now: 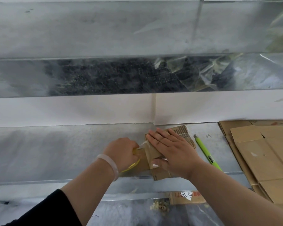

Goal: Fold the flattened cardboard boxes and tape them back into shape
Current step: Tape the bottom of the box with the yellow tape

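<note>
A small brown cardboard box (155, 150) lies on the metal shelf (55, 152), near the white wall strip. My right hand (171, 150) lies flat on top of it, fingers straight, pressing it down. My left hand (122, 152) grips a yellow-rimmed roll of clear tape (132, 165) at the box's left side, and a strip of tape runs from the roll onto the box. A pale bangle sits on my left wrist. Much of the box is hidden under my right hand.
A lime-green utility knife (206, 152) lies just right of the box. A stack of flattened cardboard boxes (260, 154) fills the shelf's right end. Below the shelf edge a labelled cardboard piece (186, 197) and debris lie. Metal panels rise behind.
</note>
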The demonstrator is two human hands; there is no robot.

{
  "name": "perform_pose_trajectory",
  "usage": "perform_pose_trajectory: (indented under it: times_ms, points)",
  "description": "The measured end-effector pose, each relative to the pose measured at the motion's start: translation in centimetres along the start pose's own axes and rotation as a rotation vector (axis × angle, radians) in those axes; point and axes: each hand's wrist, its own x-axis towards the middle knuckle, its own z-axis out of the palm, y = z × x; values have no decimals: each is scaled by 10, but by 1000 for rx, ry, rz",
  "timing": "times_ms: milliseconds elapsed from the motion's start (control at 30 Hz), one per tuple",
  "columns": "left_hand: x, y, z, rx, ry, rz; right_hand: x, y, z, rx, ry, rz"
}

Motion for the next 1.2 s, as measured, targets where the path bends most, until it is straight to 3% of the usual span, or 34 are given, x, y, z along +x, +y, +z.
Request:
perform_pose_trajectory:
  times_ms: [367, 833, 1200]
  points:
    - [-30, -6, 12, -328, 201, -18, 0, 12, 1, -6, -18, -51]
    - [-10, 6, 13, -116, 102, -40, -2, 12, 2, 35, 37, -76]
    - [-25, 1, 5, -336, 221, -114, -3, 15, 0, 35, 51, -89]
